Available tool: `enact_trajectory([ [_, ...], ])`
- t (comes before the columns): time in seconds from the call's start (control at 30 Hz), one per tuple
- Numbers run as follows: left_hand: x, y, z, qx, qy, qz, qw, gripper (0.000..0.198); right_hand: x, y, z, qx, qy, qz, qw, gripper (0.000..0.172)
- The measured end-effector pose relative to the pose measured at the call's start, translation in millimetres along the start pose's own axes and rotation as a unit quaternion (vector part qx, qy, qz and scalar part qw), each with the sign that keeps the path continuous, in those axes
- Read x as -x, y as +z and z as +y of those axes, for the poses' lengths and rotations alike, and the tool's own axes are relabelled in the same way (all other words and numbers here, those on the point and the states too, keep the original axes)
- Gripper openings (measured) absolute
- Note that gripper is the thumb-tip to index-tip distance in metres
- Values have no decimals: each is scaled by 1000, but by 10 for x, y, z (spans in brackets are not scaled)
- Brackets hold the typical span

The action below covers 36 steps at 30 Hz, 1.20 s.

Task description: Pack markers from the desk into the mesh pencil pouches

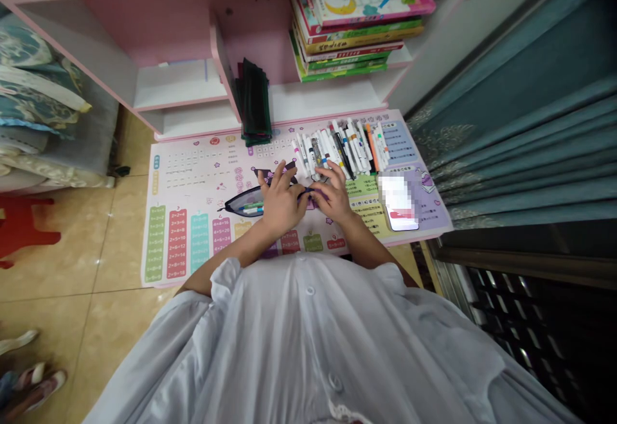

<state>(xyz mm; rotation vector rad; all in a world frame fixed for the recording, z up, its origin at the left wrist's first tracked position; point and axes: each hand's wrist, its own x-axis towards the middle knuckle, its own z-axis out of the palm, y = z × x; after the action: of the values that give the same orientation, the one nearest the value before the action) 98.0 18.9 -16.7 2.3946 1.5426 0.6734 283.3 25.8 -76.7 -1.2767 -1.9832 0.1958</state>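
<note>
My left hand [282,202] and my right hand [332,193] meet above a printed multiplication desk mat [183,180]. Between them they pinch the dark end of a black mesh pencil pouch [243,202], which lies on the mat with several pens showing through it. Its far end is hidden by my left hand. My right fingertips stop just short of a heap of white-bodied markers [337,151] lying on the mat. A phone [399,202], its screen pixelated, lies to the right of my right hand.
A stack of dark green pouches [254,103] stands against a pink shelf unit [149,26], with picture books [357,26] above. Teal curtains [520,109] hang right. Tiled floor [58,250] lies left, with cushions [38,90], a red stool [22,228] and someone's sandalled feet [29,388].
</note>
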Motion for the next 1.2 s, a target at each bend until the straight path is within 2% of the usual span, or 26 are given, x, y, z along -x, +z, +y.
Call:
enact_trajectory([
  [0.43, -3, -70, 24, -5, -26, -10, 1000, 22, 10, 53, 65, 1, -69, 61, 996, 18],
  [0.7, -25, -77, 37, -9, -37, -20, 999, 22, 10, 48, 65, 17, -60, 48, 997, 21],
  [0.9, -35, -96, 42, -10, -41, -32, 999, 21, 1, 40, 49, 9, -86, 70, 994, 18],
  [1.2, -36, -105, 45, -10, -39, -38, 998, 21, 18, 58, 82, 4, -56, 42, 998, 27],
])
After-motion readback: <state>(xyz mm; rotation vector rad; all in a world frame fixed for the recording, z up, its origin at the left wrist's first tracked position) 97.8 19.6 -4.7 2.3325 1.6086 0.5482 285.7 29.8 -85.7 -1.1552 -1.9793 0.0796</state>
